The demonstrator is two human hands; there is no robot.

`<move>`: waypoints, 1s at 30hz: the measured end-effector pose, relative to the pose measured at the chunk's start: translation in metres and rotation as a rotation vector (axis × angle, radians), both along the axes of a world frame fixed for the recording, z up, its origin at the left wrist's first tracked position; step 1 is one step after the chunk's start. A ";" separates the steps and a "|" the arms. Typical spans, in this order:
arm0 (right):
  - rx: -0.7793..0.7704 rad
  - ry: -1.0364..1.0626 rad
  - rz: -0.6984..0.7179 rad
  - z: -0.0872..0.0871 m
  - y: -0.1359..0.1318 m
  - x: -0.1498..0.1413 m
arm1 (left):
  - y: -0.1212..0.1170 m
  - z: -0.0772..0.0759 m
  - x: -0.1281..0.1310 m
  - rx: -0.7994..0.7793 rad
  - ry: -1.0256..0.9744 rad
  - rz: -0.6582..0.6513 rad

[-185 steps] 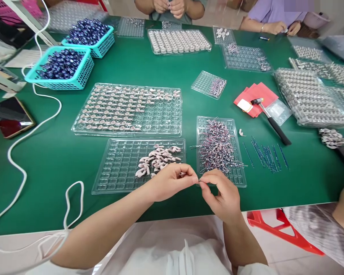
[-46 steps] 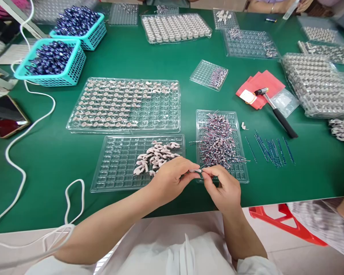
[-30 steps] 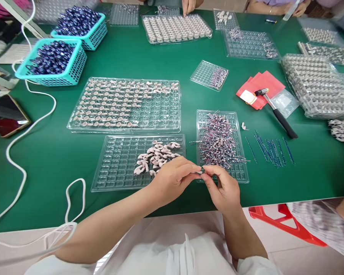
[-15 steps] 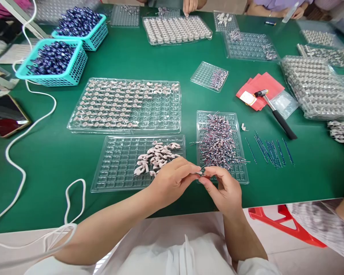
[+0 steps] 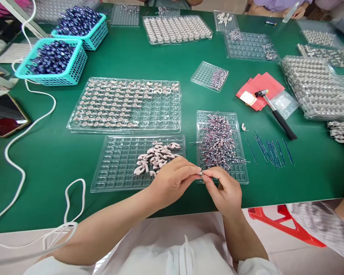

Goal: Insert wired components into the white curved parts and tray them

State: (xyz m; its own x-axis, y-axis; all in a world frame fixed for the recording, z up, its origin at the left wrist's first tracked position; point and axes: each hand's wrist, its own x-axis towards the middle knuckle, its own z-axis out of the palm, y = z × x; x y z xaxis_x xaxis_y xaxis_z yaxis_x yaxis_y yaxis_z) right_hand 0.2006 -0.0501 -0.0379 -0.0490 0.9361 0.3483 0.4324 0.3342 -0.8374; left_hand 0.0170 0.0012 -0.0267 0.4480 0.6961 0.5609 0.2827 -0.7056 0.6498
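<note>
My left hand [image 5: 173, 181] is closed in a pinch on a small white earbud shell [image 5: 200, 173], mostly hidden by the fingertips. Thumb and forefinger of my right hand [image 5: 225, 189] are pressed together at the shell's right end; what they grip is too small to make out. Under and beside my left hand, a clear tray [image 5: 119, 164] bears a heap of loose white earbud shells [image 5: 157, 154]. Just beyond my right hand, another clear tray [image 5: 200, 118] carries a pile of tiny parts with thin wires [image 5: 219, 141].
Farther off lies a larger tray [image 5: 160, 118] with rows of shells. Blue baskets [image 5: 57, 79] of shiny dark-blue pieces stand at left, near a phone [image 5: 7, 114] and white cable [image 5: 23, 172]. A hammer [image 5: 281, 118], red packets [image 5: 269, 84] and blue strips [image 5: 271, 152] lie right. Co-workers sit around.
My right fingertips have closed together and shifted slightly left against the shell. My left hand is nearly unmoved. A co-worker's hand has withdrawn from the far tray of white parts.
</note>
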 end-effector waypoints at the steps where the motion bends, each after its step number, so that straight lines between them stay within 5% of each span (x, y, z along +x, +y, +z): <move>1: 0.001 -0.004 -0.004 0.000 0.000 0.000 | 0.000 0.000 0.000 -0.001 -0.001 0.000; 30: 0.108 -0.013 0.067 -0.002 -0.001 0.001 | -0.005 0.002 0.000 -0.011 -0.038 -0.031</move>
